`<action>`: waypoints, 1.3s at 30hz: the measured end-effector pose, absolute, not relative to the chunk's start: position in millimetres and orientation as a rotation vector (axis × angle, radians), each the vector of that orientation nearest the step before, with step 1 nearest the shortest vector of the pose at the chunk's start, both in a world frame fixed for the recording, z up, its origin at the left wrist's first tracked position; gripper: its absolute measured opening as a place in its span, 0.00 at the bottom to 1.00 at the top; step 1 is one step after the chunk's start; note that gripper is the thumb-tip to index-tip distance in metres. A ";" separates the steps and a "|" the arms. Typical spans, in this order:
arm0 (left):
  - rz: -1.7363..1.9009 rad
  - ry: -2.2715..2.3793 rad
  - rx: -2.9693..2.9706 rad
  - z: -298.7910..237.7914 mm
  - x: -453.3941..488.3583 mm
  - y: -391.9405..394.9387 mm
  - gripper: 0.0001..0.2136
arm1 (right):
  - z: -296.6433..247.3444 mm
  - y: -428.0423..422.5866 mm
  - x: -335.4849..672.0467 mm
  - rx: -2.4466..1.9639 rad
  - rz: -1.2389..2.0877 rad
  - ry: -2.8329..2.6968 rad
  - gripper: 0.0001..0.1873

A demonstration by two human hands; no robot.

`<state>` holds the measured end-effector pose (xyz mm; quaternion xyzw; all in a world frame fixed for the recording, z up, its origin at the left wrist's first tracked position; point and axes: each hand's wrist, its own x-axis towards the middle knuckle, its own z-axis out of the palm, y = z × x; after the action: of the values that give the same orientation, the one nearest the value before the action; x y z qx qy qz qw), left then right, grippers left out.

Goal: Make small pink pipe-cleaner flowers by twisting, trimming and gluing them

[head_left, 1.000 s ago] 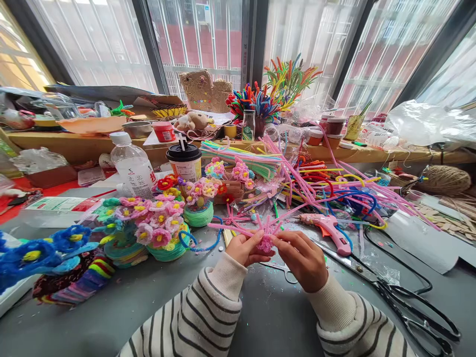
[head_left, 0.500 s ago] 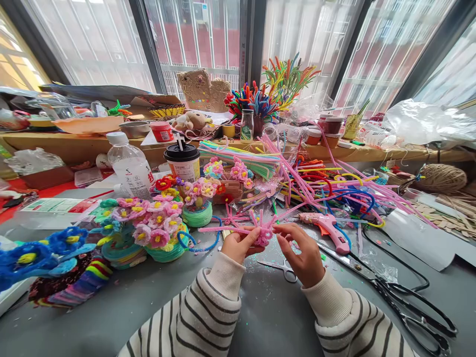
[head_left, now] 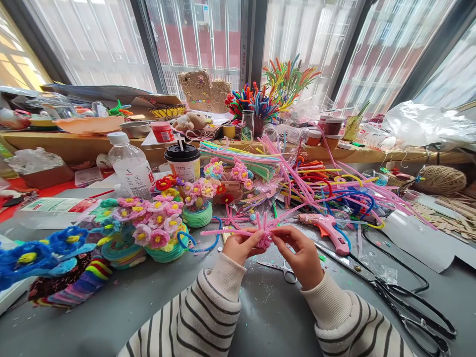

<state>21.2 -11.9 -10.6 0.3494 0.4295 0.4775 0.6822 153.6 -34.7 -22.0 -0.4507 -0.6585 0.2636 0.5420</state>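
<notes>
The left hand (head_left: 241, 246) is pinching a small pink pipe-cleaner flower (head_left: 265, 240) between thumb and fingers, holding it just above the grey table (head_left: 156, 297). The right hand (head_left: 302, 253) is touching the same flower from the other side, its thumb and forefinger closing on one of the pink stems; the other fingers are curling loosely. Several thin pink stems are sticking out from the flower to the left and upward. Both wrists are wearing striped sleeves.

Just under the hands, small scissors (head_left: 283, 269) are lying on the table. To the right of the right hand, a pink glue gun (head_left: 327, 227) is lying near a big pile of pipe cleaners (head_left: 334, 186) in many colours. Large black scissors (head_left: 409, 307) are resting further right. To the left of the hands, finished flower baskets (head_left: 159, 228) are standing close together, and behind them a cup with a black lid (head_left: 183, 161) and a plastic bottle (head_left: 128, 166) are standing.
</notes>
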 end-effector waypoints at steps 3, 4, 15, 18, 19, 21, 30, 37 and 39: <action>1.078 0.968 0.775 -10.9 21.6 -11.9 0.13 | -21.5 -35.3 154.3 -1.042 0.590 -1.615 0.07; 1.078 0.970 0.775 -11.2 21.6 -11.8 0.13 | -21.2 -35.4 154.5 -1.037 0.573 -1.633 0.07; 1.058 0.990 0.738 -10.3 21.8 -11.7 0.15 | -14.2 -37.6 153.6 -1.014 0.365 -1.746 0.09; 1.055 0.987 0.742 -8.8 21.8 -12.4 0.14 | -14.7 -38.5 153.6 -1.011 0.334 -1.764 0.10; 1.050 0.981 0.743 -8.0 21.7 -12.7 0.14 | -14.9 -38.7 153.7 -1.011 0.330 -1.763 0.10; 1.033 0.962 0.738 -6.5 21.3 -13.3 0.14 | -15.3 -38.8 154.1 -1.015 0.338 -1.754 0.10; 0.953 0.873 0.671 -3.0 18.5 -12.5 0.12 | -16.9 -37.7 152.1 -1.015 0.674 -1.566 0.05; 0.947 0.836 0.648 -0.9 17.6 -13.1 0.13 | -20.2 -35.6 147.9 -0.916 1.081 -1.257 0.06; 0.952 0.839 0.640 -1.2 17.4 -12.9 0.13 | -20.8 -35.0 146.8 -0.906 1.123 -1.190 0.07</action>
<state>17.4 -12.9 -1.2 0.2936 0.3850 0.4368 0.7581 146.8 -35.0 -20.8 -0.3896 -0.5119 0.4833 0.5938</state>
